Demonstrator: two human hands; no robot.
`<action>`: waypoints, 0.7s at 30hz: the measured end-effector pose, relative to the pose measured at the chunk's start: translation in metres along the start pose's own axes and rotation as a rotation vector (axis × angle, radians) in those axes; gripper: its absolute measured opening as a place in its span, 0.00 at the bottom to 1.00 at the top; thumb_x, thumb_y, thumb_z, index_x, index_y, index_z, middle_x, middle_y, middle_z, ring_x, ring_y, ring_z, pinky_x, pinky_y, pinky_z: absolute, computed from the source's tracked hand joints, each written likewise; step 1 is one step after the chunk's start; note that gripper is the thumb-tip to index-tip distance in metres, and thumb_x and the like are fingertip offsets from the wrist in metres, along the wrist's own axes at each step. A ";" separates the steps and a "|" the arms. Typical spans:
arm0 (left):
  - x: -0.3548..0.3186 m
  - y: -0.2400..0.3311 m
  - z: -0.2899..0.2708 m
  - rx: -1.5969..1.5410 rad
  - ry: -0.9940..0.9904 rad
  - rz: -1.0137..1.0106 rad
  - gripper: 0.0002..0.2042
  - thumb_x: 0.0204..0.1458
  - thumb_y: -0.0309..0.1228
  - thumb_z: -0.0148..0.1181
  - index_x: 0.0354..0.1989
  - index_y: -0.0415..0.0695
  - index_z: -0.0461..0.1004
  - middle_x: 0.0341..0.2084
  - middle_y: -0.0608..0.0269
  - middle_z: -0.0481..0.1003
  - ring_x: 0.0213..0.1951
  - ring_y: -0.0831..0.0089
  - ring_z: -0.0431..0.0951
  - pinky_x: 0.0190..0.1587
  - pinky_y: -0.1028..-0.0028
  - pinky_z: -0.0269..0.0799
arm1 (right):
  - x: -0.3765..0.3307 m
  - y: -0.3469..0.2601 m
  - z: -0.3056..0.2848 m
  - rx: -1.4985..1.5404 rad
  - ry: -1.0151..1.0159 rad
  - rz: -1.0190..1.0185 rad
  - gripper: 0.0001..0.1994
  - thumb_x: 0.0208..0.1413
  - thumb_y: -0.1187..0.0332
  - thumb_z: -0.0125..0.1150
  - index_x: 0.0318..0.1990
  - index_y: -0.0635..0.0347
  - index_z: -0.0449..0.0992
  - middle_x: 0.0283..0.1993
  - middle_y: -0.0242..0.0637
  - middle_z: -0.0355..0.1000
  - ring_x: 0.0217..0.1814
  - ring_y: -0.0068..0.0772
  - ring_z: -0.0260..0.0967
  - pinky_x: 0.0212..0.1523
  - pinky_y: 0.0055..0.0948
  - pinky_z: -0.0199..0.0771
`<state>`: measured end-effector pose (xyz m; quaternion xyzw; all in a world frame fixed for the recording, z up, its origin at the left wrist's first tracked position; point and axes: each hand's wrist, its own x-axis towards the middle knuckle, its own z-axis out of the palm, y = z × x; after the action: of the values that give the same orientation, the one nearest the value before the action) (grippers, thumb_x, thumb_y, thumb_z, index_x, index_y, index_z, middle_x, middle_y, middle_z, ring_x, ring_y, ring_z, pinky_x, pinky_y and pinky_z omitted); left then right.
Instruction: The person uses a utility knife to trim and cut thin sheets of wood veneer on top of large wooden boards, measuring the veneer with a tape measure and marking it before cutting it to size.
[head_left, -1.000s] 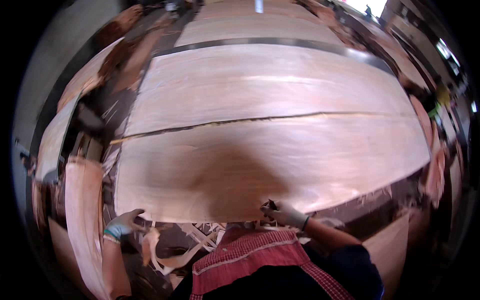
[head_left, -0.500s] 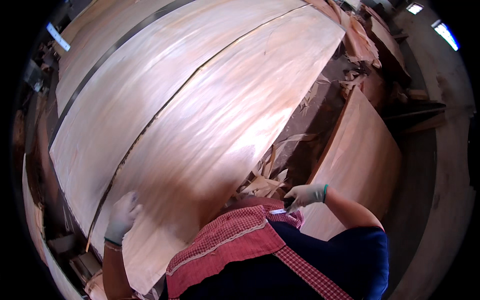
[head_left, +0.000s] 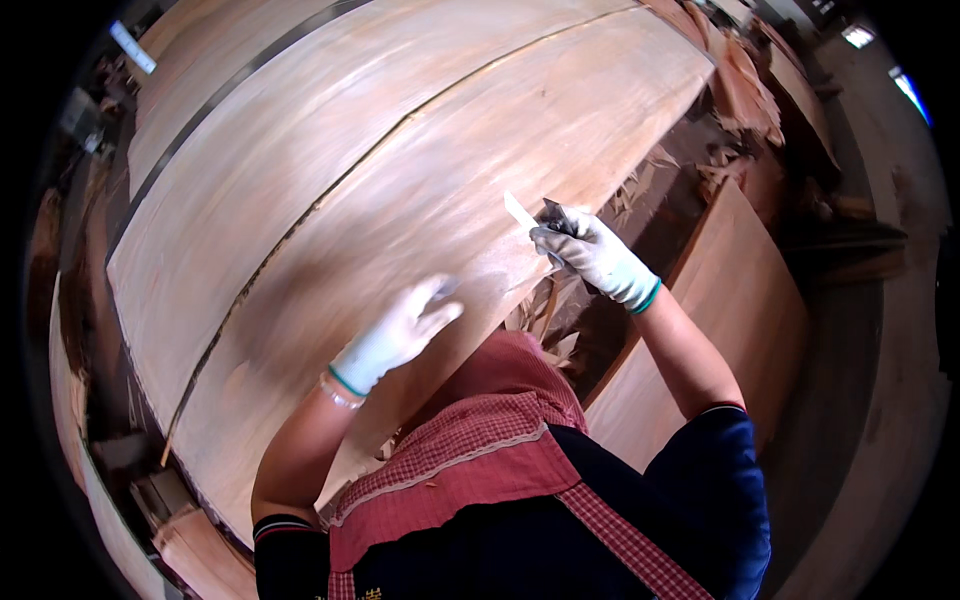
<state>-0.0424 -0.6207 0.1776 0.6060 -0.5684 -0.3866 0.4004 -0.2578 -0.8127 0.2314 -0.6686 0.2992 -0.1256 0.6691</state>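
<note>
A large pale wood veneer sheet (head_left: 450,190) spreads in front of me, with a long dark-edged gap running lengthwise across the stack. My right hand (head_left: 595,255), in a white glove with a green cuff, is closed around a knife (head_left: 518,211). Its pale blade points up and to the left over the veneer's near edge; a dark part of it sticks up by my thumb. Gloved the same way, my left hand (head_left: 397,335) hovers over or rests on the veneer, thumb and fingers apart, holding nothing. Whether it touches the sheet I cannot tell.
A second stack of veneer (head_left: 715,300) stands at my right. Between the stacks lie torn veneer scraps (head_left: 562,345). Crumpled reddish sheets (head_left: 740,95) are heaped at the far right. A dark strip (head_left: 215,100) crosses the sheets at the far left.
My right hand has risen from beside the apron, bringing the knife forward over the veneer's edge. My left hand has moved right and forward across the sheet.
</note>
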 end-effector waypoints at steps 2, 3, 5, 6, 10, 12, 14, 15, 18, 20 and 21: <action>0.014 0.003 0.016 -0.362 0.116 -0.157 0.16 0.59 0.33 0.55 0.52 0.38 0.69 0.40 0.59 0.75 0.46 0.72 0.74 0.48 0.73 0.70 | 0.012 0.004 0.008 -0.025 -0.068 -0.126 0.05 0.60 0.69 0.54 0.40 0.59 0.72 0.30 0.22 0.65 0.27 0.12 0.57 0.27 0.15 0.58; 0.025 0.017 0.017 -0.472 0.145 -0.112 0.14 0.59 0.32 0.54 0.50 0.39 0.70 0.39 0.62 0.74 0.45 0.74 0.74 0.47 0.74 0.70 | 0.015 -0.002 0.018 -0.006 -0.062 -0.106 0.04 0.59 0.71 0.54 0.39 0.60 0.71 0.30 0.22 0.65 0.28 0.13 0.57 0.28 0.15 0.58; 0.039 0.049 0.008 -0.681 0.220 -0.014 0.10 0.59 0.30 0.54 0.46 0.41 0.72 0.36 0.66 0.74 0.42 0.78 0.74 0.46 0.77 0.71 | 0.023 -0.001 0.037 -0.259 -0.058 -0.223 0.04 0.60 0.71 0.54 0.38 0.61 0.70 0.27 0.24 0.66 0.26 0.14 0.59 0.27 0.18 0.61; 0.038 0.046 0.003 -0.694 0.303 -0.016 0.09 0.59 0.30 0.54 0.45 0.41 0.72 0.35 0.67 0.74 0.41 0.79 0.74 0.45 0.77 0.71 | 0.028 -0.001 0.048 -0.397 -0.075 -0.271 0.04 0.60 0.70 0.53 0.38 0.61 0.70 0.25 0.25 0.66 0.26 0.15 0.59 0.27 0.19 0.62; -0.007 0.017 -0.007 -0.777 0.641 -0.052 0.04 0.59 0.28 0.53 0.37 0.42 0.72 0.32 0.68 0.74 0.36 0.80 0.74 0.42 0.79 0.72 | 0.028 -0.015 0.110 -0.284 -0.201 -0.209 0.09 0.58 0.72 0.56 0.45 0.62 0.70 0.30 0.39 0.74 0.31 0.22 0.74 0.31 0.24 0.75; -0.040 0.007 -0.015 -0.663 0.787 -0.122 0.04 0.59 0.27 0.53 0.37 0.40 0.72 0.31 0.67 0.74 0.35 0.81 0.74 0.41 0.79 0.73 | 0.037 0.020 0.136 -0.079 -0.255 -0.197 0.13 0.56 0.73 0.59 0.49 0.64 0.71 0.35 0.39 0.76 0.33 0.22 0.74 0.30 0.23 0.75; -0.090 -0.016 -0.024 -0.480 0.971 -0.174 0.06 0.58 0.28 0.54 0.39 0.38 0.72 0.31 0.65 0.73 0.33 0.81 0.73 0.39 0.79 0.73 | 0.034 0.050 0.170 -0.066 -0.297 -0.125 0.12 0.55 0.72 0.60 0.46 0.66 0.72 0.33 0.40 0.76 0.31 0.22 0.73 0.29 0.24 0.73; -0.121 -0.036 -0.026 -0.508 1.067 -0.201 0.05 0.57 0.26 0.54 0.37 0.38 0.73 0.28 0.66 0.73 0.31 0.82 0.72 0.37 0.81 0.71 | 0.031 0.057 0.194 -0.237 -0.382 -0.017 0.11 0.54 0.71 0.61 0.44 0.65 0.73 0.32 0.40 0.76 0.30 0.24 0.73 0.30 0.25 0.72; -0.217 -0.089 -0.020 -0.398 1.294 -0.459 0.05 0.56 0.26 0.56 0.36 0.37 0.74 0.26 0.66 0.75 0.29 0.82 0.72 0.34 0.82 0.70 | 0.021 0.094 0.262 -0.489 -0.589 -0.024 0.11 0.53 0.67 0.62 0.39 0.64 0.73 0.29 0.46 0.75 0.30 0.36 0.75 0.33 0.32 0.73; -0.277 -0.135 -0.021 -0.283 1.417 -0.548 0.06 0.55 0.27 0.57 0.36 0.37 0.75 0.27 0.66 0.76 0.29 0.81 0.74 0.34 0.82 0.70 | 0.016 0.125 0.317 -0.512 -0.668 -0.100 0.12 0.53 0.63 0.60 0.39 0.62 0.73 0.30 0.50 0.74 0.33 0.48 0.74 0.34 0.38 0.72; -0.305 -0.166 -0.024 -0.238 1.477 -0.511 0.07 0.55 0.28 0.58 0.37 0.37 0.75 0.27 0.66 0.77 0.29 0.81 0.74 0.34 0.82 0.70 | 0.019 0.149 0.345 -0.466 -0.714 -0.108 0.14 0.54 0.60 0.59 0.38 0.63 0.73 0.28 0.52 0.73 0.33 0.54 0.72 0.35 0.41 0.71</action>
<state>0.0259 -0.3098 0.0368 0.7706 0.0468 -0.0223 0.6352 -0.0813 -0.5295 0.0568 -0.8181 0.0338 0.1500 0.5542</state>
